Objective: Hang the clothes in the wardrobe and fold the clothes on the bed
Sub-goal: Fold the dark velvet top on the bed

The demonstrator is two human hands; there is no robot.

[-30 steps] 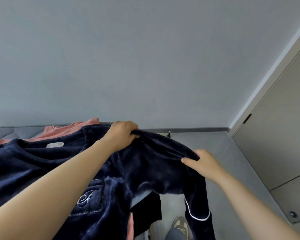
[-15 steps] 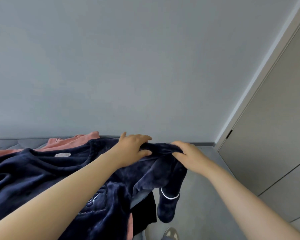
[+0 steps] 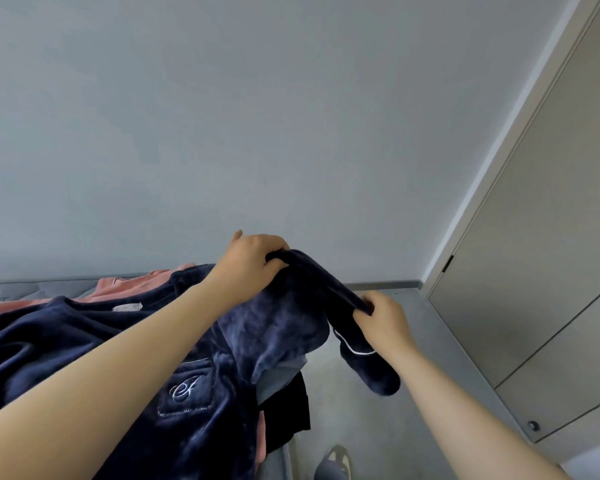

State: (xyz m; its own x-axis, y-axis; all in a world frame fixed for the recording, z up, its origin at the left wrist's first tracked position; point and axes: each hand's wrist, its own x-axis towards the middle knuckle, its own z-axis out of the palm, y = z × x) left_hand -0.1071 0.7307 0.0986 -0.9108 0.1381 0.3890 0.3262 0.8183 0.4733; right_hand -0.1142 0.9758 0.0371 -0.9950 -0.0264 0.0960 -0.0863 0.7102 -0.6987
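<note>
Grey wall (image 3: 291,133); navy top (image 3: 274,327), cursive pocket monogram (image 3: 184,391).

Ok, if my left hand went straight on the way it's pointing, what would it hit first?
Probably the grey wall. Your left hand, gripping the navy top, points forward and nothing else shows beyond its fingers, though depth is unclear.

The grey bed (image 3: 11,292) shows only as a strip at the far left. A pink garment (image 3: 132,285) is spread on it, and a navy top (image 3: 66,341) lies over that, reaching past the bed's right edge. A black cloth (image 3: 288,414), possibly another garment, hangs at that edge. On the grey floor (image 3: 378,420) beside the bed stands a shoe (image 3: 338,457).
</note>
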